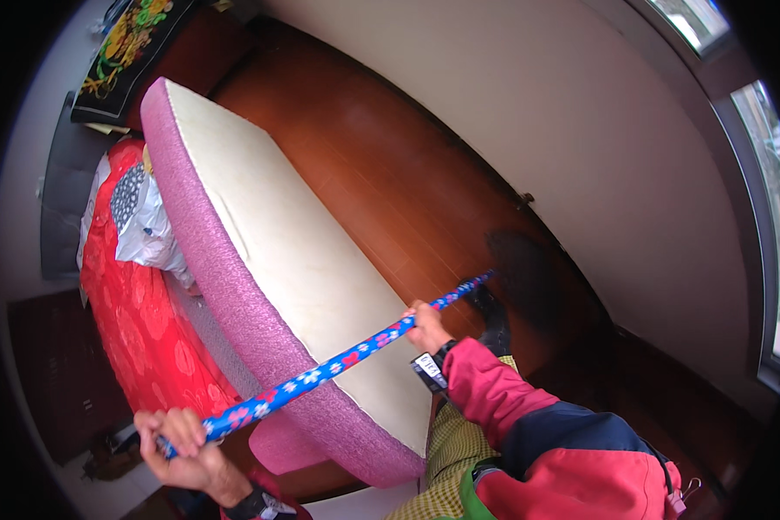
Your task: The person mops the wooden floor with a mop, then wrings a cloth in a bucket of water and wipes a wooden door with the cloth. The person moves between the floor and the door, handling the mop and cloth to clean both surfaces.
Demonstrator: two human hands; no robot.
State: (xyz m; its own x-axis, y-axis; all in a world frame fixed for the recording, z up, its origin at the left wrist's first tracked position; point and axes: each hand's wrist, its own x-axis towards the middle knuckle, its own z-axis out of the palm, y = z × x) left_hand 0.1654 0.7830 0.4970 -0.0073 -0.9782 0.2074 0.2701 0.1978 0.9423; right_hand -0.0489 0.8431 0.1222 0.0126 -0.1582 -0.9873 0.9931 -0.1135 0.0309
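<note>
A blue pole with a flower pattern (322,375) runs slantwise across the view, over a pink mattress or cushion with a cream underside (292,240) that stands tilted on its side. Near the pole's end at the lower left, my left hand (182,448) is closed around it. My right hand (426,327) grips it farther along, beside the mattress edge. The pole's far end reaches down to a dark, blurred head (526,279) on the reddish-brown wooden floor (364,169); what kind of head it is, I cannot tell.
Red patterned bedding (143,325) and a white plastic bag (146,231) lie left of the mattress. A black cloth with a colourful flower design (127,55) covers furniture at the upper left. A pale wall (559,117) borders the floor; windows are at the right.
</note>
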